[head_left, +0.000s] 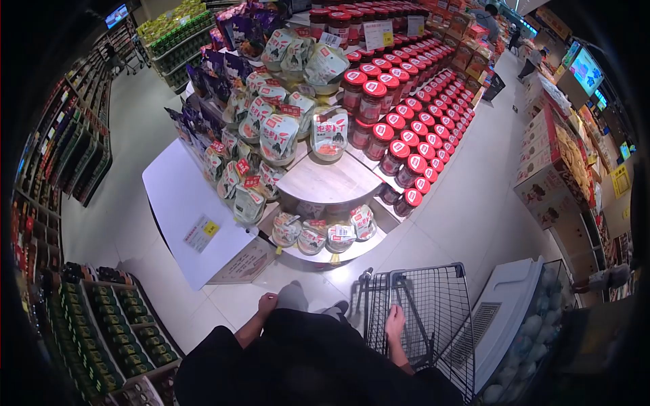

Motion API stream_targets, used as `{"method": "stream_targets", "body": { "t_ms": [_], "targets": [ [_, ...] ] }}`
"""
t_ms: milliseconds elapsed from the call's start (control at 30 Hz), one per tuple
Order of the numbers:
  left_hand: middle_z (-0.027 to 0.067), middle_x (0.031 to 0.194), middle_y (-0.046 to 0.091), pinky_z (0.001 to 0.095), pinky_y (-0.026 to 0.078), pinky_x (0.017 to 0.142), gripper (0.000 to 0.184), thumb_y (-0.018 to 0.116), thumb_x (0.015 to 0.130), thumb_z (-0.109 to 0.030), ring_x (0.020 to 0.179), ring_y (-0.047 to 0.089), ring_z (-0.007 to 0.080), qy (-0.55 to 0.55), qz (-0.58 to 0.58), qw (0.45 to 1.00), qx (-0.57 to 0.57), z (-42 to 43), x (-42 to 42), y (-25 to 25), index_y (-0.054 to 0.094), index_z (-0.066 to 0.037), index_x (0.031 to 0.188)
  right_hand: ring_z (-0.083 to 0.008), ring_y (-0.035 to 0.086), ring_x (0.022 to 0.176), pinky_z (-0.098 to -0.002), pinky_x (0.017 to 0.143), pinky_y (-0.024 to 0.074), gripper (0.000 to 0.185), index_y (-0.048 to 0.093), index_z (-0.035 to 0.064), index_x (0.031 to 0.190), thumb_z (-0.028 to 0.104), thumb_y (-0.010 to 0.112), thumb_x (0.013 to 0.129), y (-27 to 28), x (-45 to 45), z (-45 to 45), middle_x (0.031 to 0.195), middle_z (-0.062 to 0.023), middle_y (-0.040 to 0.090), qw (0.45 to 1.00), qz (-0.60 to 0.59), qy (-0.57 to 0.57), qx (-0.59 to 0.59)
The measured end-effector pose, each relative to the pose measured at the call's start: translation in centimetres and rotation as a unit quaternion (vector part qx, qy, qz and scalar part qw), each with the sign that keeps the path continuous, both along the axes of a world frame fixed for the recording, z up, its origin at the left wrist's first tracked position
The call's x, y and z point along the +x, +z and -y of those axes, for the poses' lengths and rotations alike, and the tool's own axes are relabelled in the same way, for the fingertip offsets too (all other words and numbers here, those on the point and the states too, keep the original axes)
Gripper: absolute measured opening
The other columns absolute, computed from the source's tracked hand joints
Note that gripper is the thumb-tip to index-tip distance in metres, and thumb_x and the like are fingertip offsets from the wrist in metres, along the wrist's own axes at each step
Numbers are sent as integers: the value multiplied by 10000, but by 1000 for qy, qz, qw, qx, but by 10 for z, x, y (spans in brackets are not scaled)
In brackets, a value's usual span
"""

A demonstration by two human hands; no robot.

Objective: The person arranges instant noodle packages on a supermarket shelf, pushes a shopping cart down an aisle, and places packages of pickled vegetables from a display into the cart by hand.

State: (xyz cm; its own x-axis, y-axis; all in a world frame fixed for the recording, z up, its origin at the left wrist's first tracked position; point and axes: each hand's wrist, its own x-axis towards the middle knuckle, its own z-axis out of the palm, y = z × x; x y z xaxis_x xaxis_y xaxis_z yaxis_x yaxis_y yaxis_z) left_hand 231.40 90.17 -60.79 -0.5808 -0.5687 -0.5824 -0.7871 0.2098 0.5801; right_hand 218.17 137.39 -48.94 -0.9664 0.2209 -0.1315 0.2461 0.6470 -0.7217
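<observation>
Low in the head view, my left hand (pixel 268 302) hangs beside my leg with its fingers curled; whether anything is inside them is too small to tell. My right hand (pixel 395 321) is over the wire shopping cart (pixel 433 291), and its grip is unclear. In front of me stands a tiered display. White-lidded tubs (pixel 278 135) are stacked on its left part, with one tub (pixel 329 133) standing apart at the edge of the wooden shelf (pixel 330 181). More tubs (pixel 328 236) sit on the lower shelf. Rows of red-lidded jars (pixel 406 145) fill the right side.
A white board with a price card (pixel 202 234) juts out at the left. Shelves of green-labelled goods (pixel 112 325) stand at the lower left. A white case (pixel 497 304) is right of the cart. Printed cartons (pixel 550 169) line the right aisle, where other people are farther back.
</observation>
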Motion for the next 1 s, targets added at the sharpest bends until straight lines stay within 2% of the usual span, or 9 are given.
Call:
{"method": "stream_targets", "body": {
  "t_ms": [133,233,333,367,433,633,700,833,1000],
  "targets": [
    [131,900,744,373,555,819,338,683,808,-388,881,717,267,-28,-13,998,47,20,18,-37,747,-133,1020,-326,644,957,-408,836,516,385,560,-30,1265,217,576,970,0,-8,7,1047,-215,652,996,-39,70,30],
    [129,914,737,363,543,839,299,670,846,-367,898,711,265,-71,-45,995,44,34,14,-43,743,-119,995,-349,593,1073,-428,905,482,433,509,-58,1296,196,588,954,22,-19,38,1160,-245,599,998,-19,43,29],
    [117,881,715,337,537,788,220,666,880,-230,846,692,225,-109,-126,978,129,77,-19,-36,700,-81,1038,-408,436,1252,-491,1067,328,548,427,-56,1364,167,616,901,21,-37,88,1346,-259,469,975,-138,45,167],
    [114,874,706,329,533,769,213,670,882,-191,826,681,208,-69,-112,971,199,91,-30,-23,684,-71,1057,-423,375,1302,-516,1114,260,582,412,-54,1377,173,624,884,27,-42,112,1400,-253,424,971,-149,36,184],
    [128,894,698,329,527,746,247,654,890,-162,795,665,203,-119,-159,976,85,120,-61,5,653,-68,1119,-428,354,1323,-530,1121,243,599,405,-52,1388,161,627,874,37,-57,162,1425,-247,399,972,-155,64,164],
    [109,883,688,312,529,731,243,621,911,-66,774,652,166,-36,-327,936,126,176,-128,108,610,-8,1147,-409,409,1297,-490,1102,307,570,434,-31,1373,123,654,870,57,-101,312,1388,-243,448,959,-184,211,50],
    [97,903,666,307,526,708,308,654,874,-19,761,639,158,-59,-352,933,37,188,-144,134,586,3,1174,-390,439,1280,-466,1091,334,534,462,-21,1350,93,656,865,68,-110,357,1369,-220,474,949,-183,256,13],
    [154,1260,523,380,479,904,655,786,765,-91,1102,560,260,-56,-335,931,-134,205,-168,149,464,0,1328,-382,511,1215,-435,1048,398,437,530,-19,1275,79,660,869,72,-112,422,1307,-211,533,938,-174,295,-56],
    [203,1457,338,452,335,1097,1023,886,665,-173,1343,348,367,-103,-331,920,-185,211,-192,160,270,11,1460,-360,576,1141,-404,986,458,425,518,-30,1285,117,642,907,62,-106,465,1234,-209,577,939,-48,304,-152]
  ]
}}
